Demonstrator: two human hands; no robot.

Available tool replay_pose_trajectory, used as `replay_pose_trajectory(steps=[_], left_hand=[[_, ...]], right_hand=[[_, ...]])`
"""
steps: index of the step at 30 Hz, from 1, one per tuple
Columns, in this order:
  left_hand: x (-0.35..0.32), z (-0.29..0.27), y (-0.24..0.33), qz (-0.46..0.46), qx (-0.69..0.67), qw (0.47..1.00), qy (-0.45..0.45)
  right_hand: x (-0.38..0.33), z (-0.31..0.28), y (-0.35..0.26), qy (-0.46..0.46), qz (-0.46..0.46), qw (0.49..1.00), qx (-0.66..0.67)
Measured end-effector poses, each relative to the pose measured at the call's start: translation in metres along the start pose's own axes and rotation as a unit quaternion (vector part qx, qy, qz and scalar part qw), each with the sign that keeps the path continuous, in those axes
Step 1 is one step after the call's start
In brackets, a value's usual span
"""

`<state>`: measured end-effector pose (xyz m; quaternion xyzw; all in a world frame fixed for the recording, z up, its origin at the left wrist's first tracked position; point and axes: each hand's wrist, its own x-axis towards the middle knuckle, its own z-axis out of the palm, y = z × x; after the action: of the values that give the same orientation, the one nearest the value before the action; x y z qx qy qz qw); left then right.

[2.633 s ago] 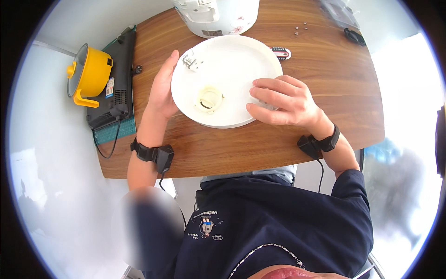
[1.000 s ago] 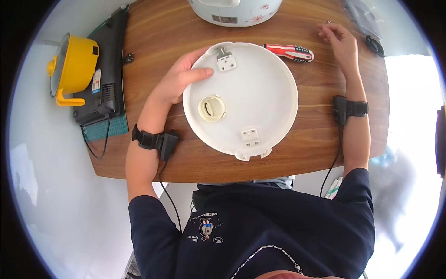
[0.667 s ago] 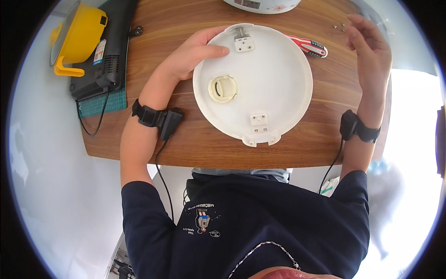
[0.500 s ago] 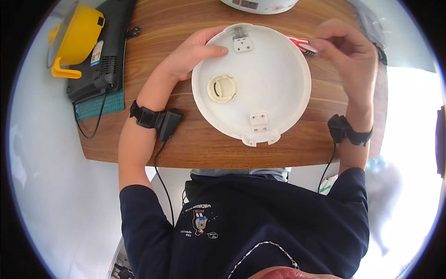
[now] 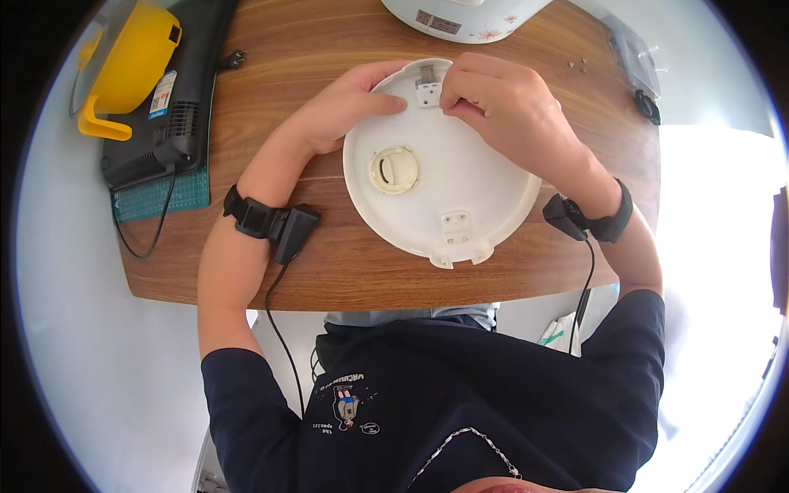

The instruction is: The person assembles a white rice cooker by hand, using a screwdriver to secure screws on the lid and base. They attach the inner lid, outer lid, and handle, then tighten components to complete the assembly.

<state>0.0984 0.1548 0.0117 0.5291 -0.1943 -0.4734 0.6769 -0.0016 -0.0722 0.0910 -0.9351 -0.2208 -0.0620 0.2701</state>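
My left hand point(image 5: 362, 103) grips the upper left rim of a round white plastic lid point(image 5: 460, 177), thumb on the inner face and the other fingers mostly hidden behind. The lid's hollow inside faces up. It has a white bracket point(image 5: 428, 94) with screw holes at the top, a cream round fitting point(image 5: 394, 170) at left and a second small bracket point(image 5: 456, 227) near the bottom. My right hand point(image 5: 509, 107) is closed in a pinch beside the top bracket. Whatever is between its fingertips is hidden.
Several tiny screws point(image 5: 584, 62) lie on the wooden table point(image 5: 288, 62) at the upper right. A white floral appliance point(image 5: 468, 20) stands at the back. On the left are a yellow pot point(image 5: 136, 62), a black device point(image 5: 185, 99) and a green cutting mat point(image 5: 164, 197). A clear plastic item point(image 5: 633, 53) lies far right.
My right hand has moved left, from beside the red-and-white object to the lid's top bracket. That object is now hidden from sight. My left hand keeps its hold on the lid.
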Motion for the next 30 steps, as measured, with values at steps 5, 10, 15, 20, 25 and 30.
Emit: replay_pose_trajectory(steps=[5, 10, 15, 20, 25, 30], left_hand=[[-0.001, 0.003, 0.001, 0.006, -0.01, 1.0, -0.012], [0.001, -0.001, -0.002, 0.003, -0.005, 1.0, -0.021], [0.002, -0.001, -0.001, 0.007, 0.013, 1.0, -0.024], [0.0, 0.004, 0.003, 0.007, 0.008, 1.0, -0.011], [0.004, 0.0, 0.002, 0.019, 0.022, 1.0, -0.012], [0.002, 0.004, 0.005, 0.01, 0.021, 1.0, -0.013]], right_hand=[[0.005, 0.008, 0.002, 0.009, -0.01, 1.0, -0.025], [0.007, 0.005, 0.004, -0.007, 0.028, 0.999, 0.02], [0.002, 0.005, 0.001, -0.002, 0.032, 0.999, 0.022], [-0.003, 0.008, 0.003, 0.04, 0.002, 0.999, -0.016], [-0.002, 0.009, 0.002, 0.051, -0.007, 0.998, -0.049], [-0.004, 0.011, 0.002, 0.052, 0.006, 0.996, -0.066]])
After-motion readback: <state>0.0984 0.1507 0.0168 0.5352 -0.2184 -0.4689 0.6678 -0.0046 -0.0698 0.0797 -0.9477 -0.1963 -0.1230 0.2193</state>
